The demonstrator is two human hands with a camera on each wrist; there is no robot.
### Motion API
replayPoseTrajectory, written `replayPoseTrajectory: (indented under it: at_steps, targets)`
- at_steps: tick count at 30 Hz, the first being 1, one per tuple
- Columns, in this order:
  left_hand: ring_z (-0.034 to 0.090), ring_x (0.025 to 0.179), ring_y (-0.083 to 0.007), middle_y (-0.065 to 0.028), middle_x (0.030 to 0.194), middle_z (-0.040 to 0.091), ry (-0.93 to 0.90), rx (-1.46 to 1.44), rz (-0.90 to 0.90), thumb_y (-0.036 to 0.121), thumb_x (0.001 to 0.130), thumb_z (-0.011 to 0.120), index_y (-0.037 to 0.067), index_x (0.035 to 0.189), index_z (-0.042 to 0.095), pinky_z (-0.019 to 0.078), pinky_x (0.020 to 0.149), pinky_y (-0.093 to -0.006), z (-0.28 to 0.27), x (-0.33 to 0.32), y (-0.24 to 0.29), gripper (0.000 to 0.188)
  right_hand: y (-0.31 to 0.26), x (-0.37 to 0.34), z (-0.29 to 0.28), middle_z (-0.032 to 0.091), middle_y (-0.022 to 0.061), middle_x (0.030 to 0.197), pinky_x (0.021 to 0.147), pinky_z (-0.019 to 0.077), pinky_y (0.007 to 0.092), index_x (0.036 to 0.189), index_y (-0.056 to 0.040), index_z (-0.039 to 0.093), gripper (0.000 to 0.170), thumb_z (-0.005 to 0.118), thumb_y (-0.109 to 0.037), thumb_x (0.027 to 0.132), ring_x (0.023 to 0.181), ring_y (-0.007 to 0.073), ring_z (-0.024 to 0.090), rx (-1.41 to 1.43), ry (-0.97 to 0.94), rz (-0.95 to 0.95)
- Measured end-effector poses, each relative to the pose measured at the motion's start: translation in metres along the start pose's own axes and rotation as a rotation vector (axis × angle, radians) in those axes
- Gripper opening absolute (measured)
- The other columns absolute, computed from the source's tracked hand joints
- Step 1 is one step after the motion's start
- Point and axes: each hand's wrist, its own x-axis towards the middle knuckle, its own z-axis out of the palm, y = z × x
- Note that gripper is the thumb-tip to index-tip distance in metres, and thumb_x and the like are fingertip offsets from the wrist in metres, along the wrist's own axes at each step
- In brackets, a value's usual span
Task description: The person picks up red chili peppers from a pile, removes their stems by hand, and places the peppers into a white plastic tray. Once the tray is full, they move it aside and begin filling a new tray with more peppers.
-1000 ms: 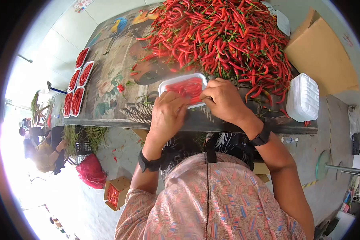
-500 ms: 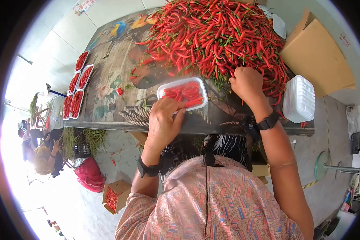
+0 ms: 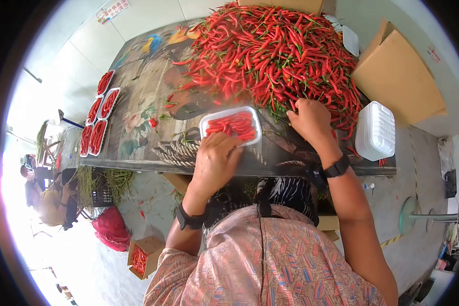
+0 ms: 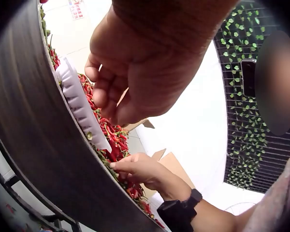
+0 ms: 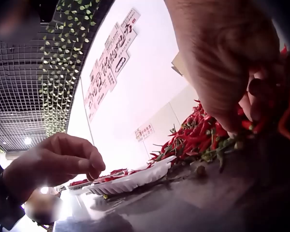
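The left hand (image 3: 212,161) is hovering, loosely curled, over the white ribbed rectangular tray (image 3: 204,124) of red chillies; the right hand (image 3: 313,120) is dipping into the large red chilli heap (image 3: 273,56), hiding whatever it is pinching. The painted wooden surface (image 3: 150,84) is carrying both beside a pale tiled wall (image 3: 148,18).

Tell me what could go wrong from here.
The tray by the left hand lies near the front edge of the table; a bump might spill its peppers. The stacked empty trays stand near the table's corner and could topple if the right arm swings out. Loose peppers might roll off.
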Motion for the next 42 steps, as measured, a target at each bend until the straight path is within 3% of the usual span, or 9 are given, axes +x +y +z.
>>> replayPoseTrajectory:
  at_steps: [13, 15, 19, 24, 28, 30, 34, 38, 42]
  targets:
    - [0.062, 0.082, -0.0313, -0.0123, 0.082, 0.064, -0.051, 0.006, 0.022, 0.006, 0.081, 0.069, 0.001, 0.091, 0.068, 0.0440, 0.077, -0.0404, -0.001, -0.003, -0.001, 0.011, 0.004, -0.007, -0.005, 0.068, 0.0167, 0.075, 0.068, 0.0542, 0.0437, 0.079, -0.0032, 0.070, 0.016, 0.072, -0.018, 0.074, 0.074, 0.0354, 0.068, 0.022, -0.138, 0.039]
    - [0.062, 0.082, -0.0316, -0.0125, 0.082, 0.064, -0.059, 0.004, 0.024, 0.006, 0.081, 0.069, 0.001, 0.091, 0.068, 0.0441, 0.077, -0.0407, -0.001, -0.001, 0.000, 0.011, 0.010, -0.014, -0.005, 0.068, 0.0187, 0.077, 0.069, 0.0527, 0.0492, 0.084, -0.0024, 0.068, 0.018, 0.068, -0.020, 0.080, 0.077, 0.0389, 0.067, 0.158, -0.103, 0.012]
    - [0.062, 0.082, -0.0327, -0.0129, 0.082, 0.063, -0.062, -0.010, 0.040, 0.006, 0.082, 0.069, 0.001, 0.091, 0.068, 0.0447, 0.078, -0.0416, 0.002, 0.004, 0.003, 0.011, 0.018, -0.023, -0.010, 0.069, 0.0184, 0.077, 0.069, 0.0531, 0.0468, 0.087, -0.0020, 0.066, 0.016, 0.069, -0.017, 0.081, 0.075, 0.0380, 0.068, 0.244, -0.011, 0.006]
    - [0.062, 0.084, -0.0335, -0.0134, 0.085, 0.064, -0.054, -0.008, 0.064, 0.006, 0.082, 0.069, 0.001, 0.094, 0.069, 0.0455, 0.079, -0.0415, 0.002, 0.010, 0.009, 0.013, 0.018, -0.035, -0.035, 0.072, 0.0178, 0.081, 0.064, 0.0538, 0.0347, 0.091, -0.0003, 0.066, 0.008, 0.068, -0.006, 0.085, 0.071, 0.0294, 0.072, 0.639, 0.025, 0.105]
    - [0.062, 0.088, -0.0332, -0.0127, 0.091, 0.065, 0.046, -0.018, 0.129, 0.006, 0.080, 0.071, 0.003, 0.098, 0.069, 0.0466, 0.082, -0.0416, 0.005, 0.017, 0.016, 0.019, 0.014, -0.048, -0.051, 0.072, 0.0172, 0.080, 0.065, 0.0537, 0.0308, 0.096, 0.0014, 0.067, 0.011, 0.067, -0.003, 0.086, 0.071, 0.0243, 0.073, 0.650, 0.099, 0.039]
    - [0.062, 0.089, -0.0324, -0.0120, 0.092, 0.065, 0.086, -0.023, 0.151, 0.006, 0.078, 0.072, 0.004, 0.100, 0.070, 0.0462, 0.084, -0.0418, 0.003, 0.024, 0.028, 0.022, 0.003, -0.055, -0.065, 0.071, 0.0048, 0.080, 0.064, 0.0496, 0.0233, 0.100, 0.0040, 0.065, 0.011, 0.064, 0.002, 0.090, 0.072, 0.0057, 0.062, 0.798, -0.108, 0.112]
    - [0.061, 0.091, -0.0302, -0.0095, 0.092, 0.065, 0.130, 0.004, 0.236, 0.007, 0.074, 0.074, 0.006, 0.102, 0.069, 0.0446, 0.086, -0.0414, 0.003, 0.030, 0.043, 0.028, -0.018, -0.066, -0.061, 0.068, 0.0014, 0.076, 0.060, 0.0484, 0.0233, 0.101, 0.0037, 0.066, 0.011, 0.063, 0.003, 0.090, 0.068, 0.0047, 0.060, 0.891, -0.134, -0.087]
    - [0.061, 0.089, -0.0299, -0.0090, 0.090, 0.065, 0.009, 0.014, 0.260, 0.008, 0.075, 0.074, 0.005, 0.099, 0.068, 0.0435, 0.085, -0.0409, 0.005, 0.019, 0.034, 0.025, -0.031, -0.070, -0.065, 0.068, 0.0027, 0.074, 0.060, 0.0482, 0.0233, 0.098, 0.0032, 0.067, 0.009, 0.065, 0.002, 0.090, 0.067, 0.0041, 0.059, 0.953, -0.310, -0.010]
    - [0.059, 0.085, -0.0305, -0.0094, 0.087, 0.064, -0.022, -0.020, 0.199, 0.008, 0.076, 0.073, 0.004, 0.093, 0.067, 0.0434, 0.082, -0.0401, 0.002, 0.009, 0.031, 0.019, -0.031, -0.073, -0.055, 0.067, 0.0025, 0.072, 0.058, 0.0464, 0.0238, 0.094, 0.0028, 0.067, 0.006, 0.067, 0.000, 0.088, 0.065, 0.0033, 0.056, 0.880, -0.240, -0.083]
